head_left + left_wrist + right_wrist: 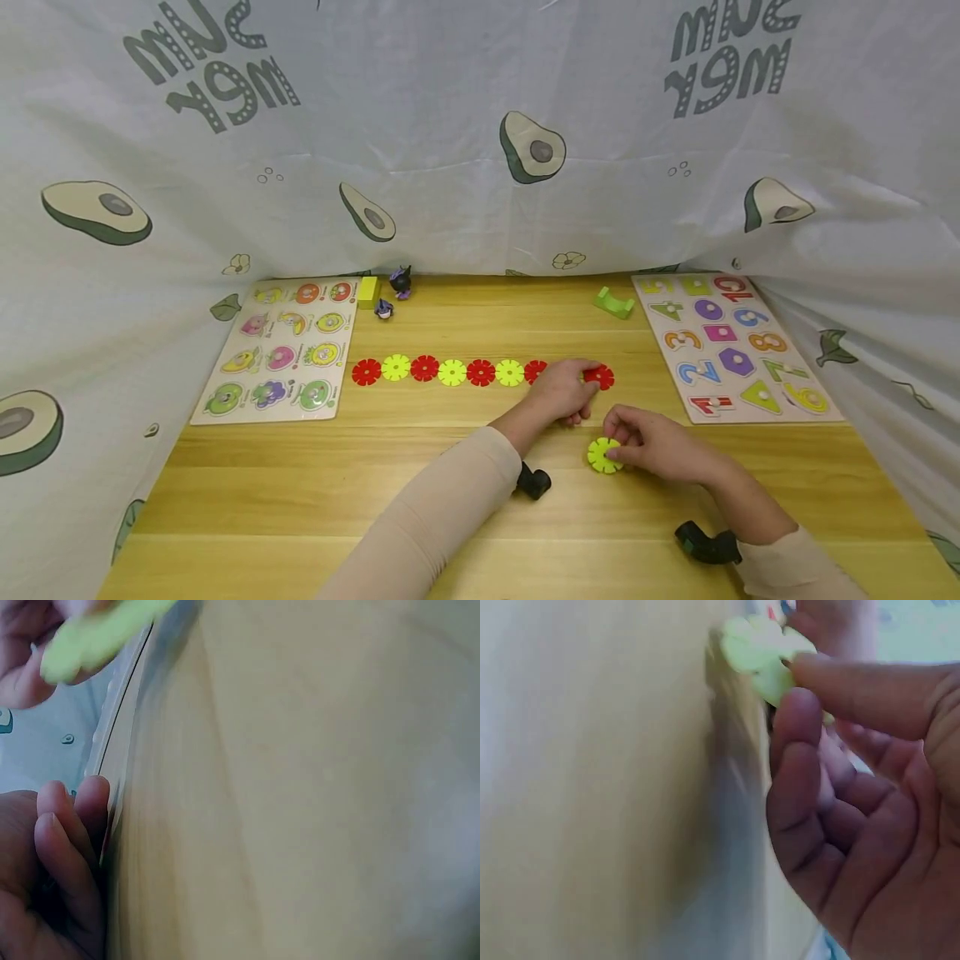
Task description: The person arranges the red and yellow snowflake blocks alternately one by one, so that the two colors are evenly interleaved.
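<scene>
A row of snowflake building discs, red and yellow by turns, lies across the table. At its left end is a red snowflake disc point(367, 372), followed by a yellow one point(396, 367). My left hand point(558, 392) covers part of the right side of the row. Its outstretched index finger touches the red snowflake disc point(600, 377) at the right end, while its other fingers bend in toward the palm. Closer to me, my right hand point(660, 442) pinches a yellow snowflake disc point(604, 456) between thumb and fingers. That disc point(761, 656) shows at the fingertips in the right wrist view.
A fruit puzzle board point(279, 354) lies on the left, a number and shape board point(735, 350) on the right. Toward the back stand a yellow block point(368, 292), two small dark figures point(401, 282) and a green curved block point(614, 302). A patterned cloth point(450, 125) hangs behind.
</scene>
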Tool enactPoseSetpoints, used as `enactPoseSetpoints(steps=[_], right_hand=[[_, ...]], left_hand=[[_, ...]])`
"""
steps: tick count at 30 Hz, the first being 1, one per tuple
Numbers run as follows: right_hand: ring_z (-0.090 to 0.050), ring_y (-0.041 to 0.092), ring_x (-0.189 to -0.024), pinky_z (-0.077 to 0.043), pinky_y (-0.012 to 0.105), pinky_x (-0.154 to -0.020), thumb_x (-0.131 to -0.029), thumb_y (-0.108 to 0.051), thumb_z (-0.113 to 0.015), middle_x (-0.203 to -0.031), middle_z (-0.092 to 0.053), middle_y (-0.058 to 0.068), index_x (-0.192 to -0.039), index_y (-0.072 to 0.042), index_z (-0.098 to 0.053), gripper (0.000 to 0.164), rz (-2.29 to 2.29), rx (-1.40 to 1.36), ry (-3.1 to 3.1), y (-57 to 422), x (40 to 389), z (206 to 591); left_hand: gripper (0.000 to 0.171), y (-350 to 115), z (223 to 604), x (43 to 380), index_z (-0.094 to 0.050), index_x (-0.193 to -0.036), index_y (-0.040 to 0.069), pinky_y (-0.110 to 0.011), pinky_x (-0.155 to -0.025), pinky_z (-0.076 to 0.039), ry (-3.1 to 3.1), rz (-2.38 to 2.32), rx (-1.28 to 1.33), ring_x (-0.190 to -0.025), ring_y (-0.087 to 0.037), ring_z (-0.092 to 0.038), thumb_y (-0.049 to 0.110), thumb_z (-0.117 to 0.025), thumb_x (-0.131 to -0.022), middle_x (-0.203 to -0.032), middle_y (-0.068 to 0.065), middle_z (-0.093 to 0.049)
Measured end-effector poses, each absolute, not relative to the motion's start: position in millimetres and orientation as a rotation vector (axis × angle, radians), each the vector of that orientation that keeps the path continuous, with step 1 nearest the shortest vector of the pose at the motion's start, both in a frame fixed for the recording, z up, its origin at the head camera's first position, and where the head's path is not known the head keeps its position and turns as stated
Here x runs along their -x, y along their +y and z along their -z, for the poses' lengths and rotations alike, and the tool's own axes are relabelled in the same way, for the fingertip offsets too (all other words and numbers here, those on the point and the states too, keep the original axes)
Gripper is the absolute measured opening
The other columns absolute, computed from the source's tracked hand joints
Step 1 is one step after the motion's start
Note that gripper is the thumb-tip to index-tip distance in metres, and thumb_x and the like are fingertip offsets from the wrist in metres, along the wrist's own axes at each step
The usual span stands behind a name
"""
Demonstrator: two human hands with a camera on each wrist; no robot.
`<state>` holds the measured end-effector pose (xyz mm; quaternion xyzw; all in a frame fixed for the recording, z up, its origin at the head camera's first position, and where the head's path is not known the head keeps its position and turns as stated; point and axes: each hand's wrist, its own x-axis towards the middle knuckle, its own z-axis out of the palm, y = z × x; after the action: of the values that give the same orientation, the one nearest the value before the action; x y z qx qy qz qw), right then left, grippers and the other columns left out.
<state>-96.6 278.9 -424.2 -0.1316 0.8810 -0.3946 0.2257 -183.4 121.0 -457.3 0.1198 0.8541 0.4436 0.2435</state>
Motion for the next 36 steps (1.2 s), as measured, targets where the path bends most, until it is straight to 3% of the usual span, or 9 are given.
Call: enactPoseSetpoints(steps=[8,13,17,24,36], right_hand=[[-0.062,0.019,-0.063,-0.046,0.031,-0.05,-0.091,-0.015,-0.059,-0.077,-0.053,0.009,-0.109,-0.002,-0.044,0.027,0.976,-0.035,2.667,306.8,134.4,411.5],[-0.061,0.02,-0.061,-0.042,0.03,-0.049,-0.091,-0.013,-0.058,-0.071,-0.059,0.008,-0.111,0.001,-0.041,0.03,0.866,-0.102,2.71,313.8,158.0,410.9],[-0.057,0.019,-0.059,-0.042,0.03,-0.053,-0.09,-0.02,-0.059,-0.067,-0.062,0.005,-0.112,0.001,-0.041,0.035,0.814,-0.129,2.699,313.8,170.4,415.2],[-0.051,0.018,-0.055,-0.039,0.03,-0.052,-0.088,-0.028,-0.062,-0.061,-0.058,0.003,-0.109,0.003,-0.042,0.043,0.757,-0.126,2.709,311.2,176.8,418.2],[-0.052,0.019,-0.055,-0.04,0.031,-0.051,-0.092,-0.039,-0.054,-0.067,-0.059,0.006,-0.116,0.0,-0.04,0.048,0.834,-0.159,2.684,313.6,167.6,422.8]], left_hand=[[0.04,121.6,455.8,182.1,-0.051,-0.13,0.035,-0.027,-0.035,-0.046,2.31,-1.236,-0.316,-0.035,-0.016,-0.051,0.025,-0.057,-0.092,-0.048,-0.003,-0.058],[0.039,121.1,456.7,181.7,-0.051,-0.13,0.036,-0.026,-0.034,-0.045,2.331,-1.233,-0.317,-0.034,-0.015,-0.051,0.025,-0.057,-0.092,-0.047,-0.002,-0.058],[0.039,120.5,456.8,181.5,-0.052,-0.129,0.035,-0.026,-0.034,-0.045,2.321,-1.248,-0.312,-0.034,-0.015,-0.05,0.025,-0.058,-0.092,-0.047,-0.002,-0.057],[0.037,120.2,454.5,182.0,-0.052,-0.128,0.036,-0.025,-0.033,-0.044,2.336,-1.249,-0.327,-0.034,-0.014,-0.049,0.025,-0.057,-0.093,-0.047,-0.002,-0.057],[0.042,109.7,458.2,175.8,-0.046,-0.133,0.039,-0.026,-0.035,-0.045,2.331,-1.277,-0.432,-0.035,-0.015,-0.051,0.031,-0.056,-0.092,-0.049,0.0,-0.057]])
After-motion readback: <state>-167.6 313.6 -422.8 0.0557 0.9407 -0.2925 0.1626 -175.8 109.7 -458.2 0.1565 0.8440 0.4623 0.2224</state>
